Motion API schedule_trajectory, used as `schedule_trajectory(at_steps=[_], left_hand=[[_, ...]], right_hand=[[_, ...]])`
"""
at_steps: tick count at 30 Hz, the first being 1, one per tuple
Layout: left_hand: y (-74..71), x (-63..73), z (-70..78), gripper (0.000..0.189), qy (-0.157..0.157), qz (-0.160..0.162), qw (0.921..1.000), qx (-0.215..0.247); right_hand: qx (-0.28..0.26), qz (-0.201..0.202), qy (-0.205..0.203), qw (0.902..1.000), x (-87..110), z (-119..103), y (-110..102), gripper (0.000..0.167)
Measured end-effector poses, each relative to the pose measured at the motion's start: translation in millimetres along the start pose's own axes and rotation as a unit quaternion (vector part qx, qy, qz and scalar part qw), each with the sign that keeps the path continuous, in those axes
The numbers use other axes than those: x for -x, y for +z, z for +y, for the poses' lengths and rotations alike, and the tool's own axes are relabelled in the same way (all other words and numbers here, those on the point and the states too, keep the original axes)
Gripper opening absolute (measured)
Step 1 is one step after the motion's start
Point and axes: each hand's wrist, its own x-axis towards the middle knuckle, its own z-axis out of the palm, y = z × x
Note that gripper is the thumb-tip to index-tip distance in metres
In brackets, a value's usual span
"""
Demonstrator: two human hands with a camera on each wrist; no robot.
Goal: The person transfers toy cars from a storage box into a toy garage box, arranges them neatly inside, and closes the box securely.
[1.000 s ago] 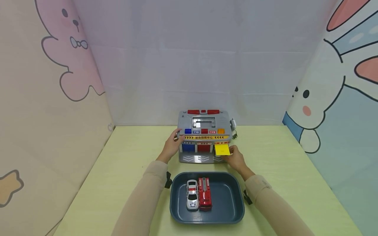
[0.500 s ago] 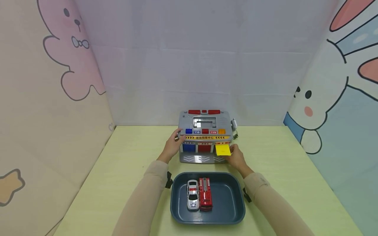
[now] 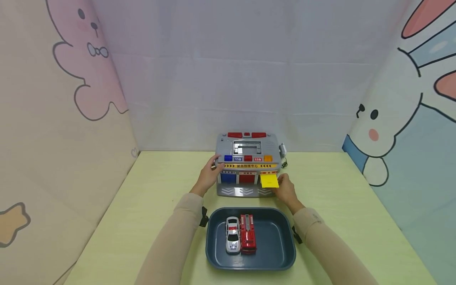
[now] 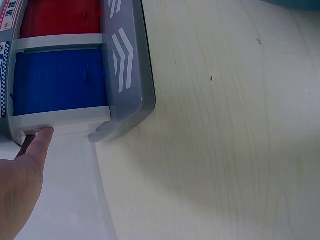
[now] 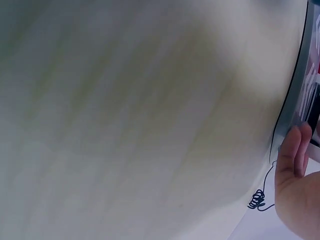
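A grey toy emergency station [image 3: 225, 147] stands at the back of the table. My left hand [image 3: 206, 179] grips its left side, thumb at the front edge. In the left wrist view the fingers press the white frame beside a lowered blue door [image 4: 60, 80]. Next to that is a red door [image 4: 60, 17], also lowered. The yellow door [image 3: 269, 181] at the right is flipped up and outward. My right hand [image 3: 286, 190] is at this bay, its extended fingers reaching in below the yellow door. In the right wrist view, a dark opening [image 5: 313, 110] lies beyond the fingertips; the bay's inside is mostly hidden.
A blue-grey tray [image 3: 281, 264] sits in front of the station, between the forearms. A white toy police car [image 3: 233, 235] and a red toy fire engine [image 3: 247, 234] lie in its left half. A handset with a coiled cord [image 5: 256, 199] hangs at the station's right side.
The right fingertips have drawn slightly to the right beneath the yellow door. The left hand, the station and the tray's cars have stayed put; the head view has shifted slightly.
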Motion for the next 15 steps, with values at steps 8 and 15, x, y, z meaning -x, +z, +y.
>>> schedule_trajectory(at_steps=[8,15], left_hand=[[1.4,0.7,-0.5,0.052,-0.001,-0.003,1.0,0.001],[-0.5,0.3,-0.2,0.052,0.001,-0.004,1.0,0.003]], right_hand=[[0.007,0.012,0.001,0.9999,-0.6,1.5,-1.1,0.037],[-0.004,0.006,0.033,0.9994,-1.3,5.2,-2.9,0.038]])
